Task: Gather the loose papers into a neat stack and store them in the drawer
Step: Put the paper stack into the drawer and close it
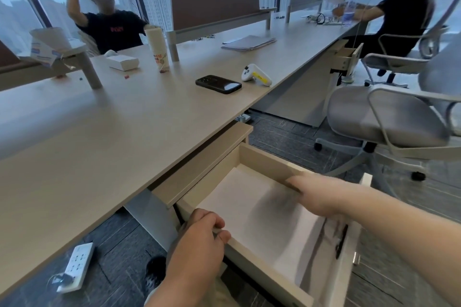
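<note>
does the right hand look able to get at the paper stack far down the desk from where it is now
Probably not without moving. The right hand is down on the open drawer, while the paper stack lies far along the desk, beyond the phone and controller. Nothing blocks it.

Pale beige desk (99, 132), cream drawer (262, 162) lined with white paper (249, 202) at lower centre, glossy black phone (218, 84), white-and-yellow controller (255, 75), grey papers (248, 42) upper centre, light-grey chair (389, 117) right, dark grey striped carpet (287, 137), white power strip (74, 266) lower left.
</note>
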Demonstrator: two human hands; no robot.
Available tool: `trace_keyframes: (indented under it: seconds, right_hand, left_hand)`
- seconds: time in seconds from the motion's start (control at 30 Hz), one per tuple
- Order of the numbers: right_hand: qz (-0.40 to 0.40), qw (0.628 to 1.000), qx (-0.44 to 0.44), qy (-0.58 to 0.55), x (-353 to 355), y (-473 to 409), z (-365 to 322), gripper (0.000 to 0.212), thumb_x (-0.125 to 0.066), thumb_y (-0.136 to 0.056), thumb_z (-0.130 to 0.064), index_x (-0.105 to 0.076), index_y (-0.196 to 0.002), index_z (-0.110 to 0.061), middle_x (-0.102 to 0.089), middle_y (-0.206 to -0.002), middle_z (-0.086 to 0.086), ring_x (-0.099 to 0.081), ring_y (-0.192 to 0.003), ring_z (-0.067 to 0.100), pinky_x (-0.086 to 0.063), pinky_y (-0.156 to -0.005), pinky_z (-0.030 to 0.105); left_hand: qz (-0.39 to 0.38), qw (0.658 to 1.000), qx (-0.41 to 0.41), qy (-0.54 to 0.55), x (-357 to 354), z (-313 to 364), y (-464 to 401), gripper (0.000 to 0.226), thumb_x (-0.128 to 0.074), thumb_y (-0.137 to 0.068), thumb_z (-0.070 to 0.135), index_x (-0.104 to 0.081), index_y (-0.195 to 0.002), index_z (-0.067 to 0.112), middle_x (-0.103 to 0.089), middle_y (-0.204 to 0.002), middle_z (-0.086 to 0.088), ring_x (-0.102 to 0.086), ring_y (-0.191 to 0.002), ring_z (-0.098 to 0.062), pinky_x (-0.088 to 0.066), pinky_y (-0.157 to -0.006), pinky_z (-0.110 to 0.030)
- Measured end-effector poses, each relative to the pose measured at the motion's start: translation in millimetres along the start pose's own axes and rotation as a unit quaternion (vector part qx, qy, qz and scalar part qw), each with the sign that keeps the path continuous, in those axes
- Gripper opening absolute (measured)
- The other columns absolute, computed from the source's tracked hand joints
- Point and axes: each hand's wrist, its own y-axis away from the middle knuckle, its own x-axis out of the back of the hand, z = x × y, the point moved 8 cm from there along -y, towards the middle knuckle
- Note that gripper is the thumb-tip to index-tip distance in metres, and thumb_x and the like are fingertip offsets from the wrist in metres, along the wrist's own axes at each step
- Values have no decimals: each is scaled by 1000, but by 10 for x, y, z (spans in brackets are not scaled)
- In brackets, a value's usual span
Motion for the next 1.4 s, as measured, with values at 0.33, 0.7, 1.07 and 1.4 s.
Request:
trace_keyframes:
  seconds: [0.33, 0.7, 1.07, 1.4]
  right_hand:
    - [78, 919, -213, -321, -535, 1349, 500, 89, -32, -102, -63, 1, -165, -9, -7, -174, 12, -13, -160, 28, -18, -126, 44]
    - [36, 799, -121, -588, -929, 949, -277, 67, -40, -106, -50, -11, -165, -38, -33, -166, -12, -38, -149, 15, -29, -124, 37]
    - [11, 830, -43, -556, -645, 49, -1295, 82, -42, -104, -23, 14, -163, -35, -29, -168, 1, -38, -147, 25, -37, -115, 34]
    - [18, 844, -38, -535, -489, -360, -1747, 66, -33, -111, -26, 3, -165, -37, -36, -163, 7, -49, -122, 22, -38, -98, 28]
  left_hand:
    - [77, 967, -97, -225, 396, 284, 31, 38, -72, -85, 55, -58, -117, 40, -48, -135, 19, -47, -130, -12, -44, -105, -39]
    - [7, 970, -29, -242, 698, 250, -21, 84, -14, -96, 74, -33, -160, 23, -26, -171, 3, -21, -157, -17, -13, -128, -44]
    - [-17, 945, -35, -326, 717, 302, -38, 99, -30, -88, 83, -31, -161, 17, -29, -170, -4, -25, -156, -21, -21, -126, -41]
    - [6, 938, -55, -342, 588, 167, -85, 80, -52, -91, 53, -31, -160, 18, -23, -172, -9, -23, -158, -22, -16, -128, -40]
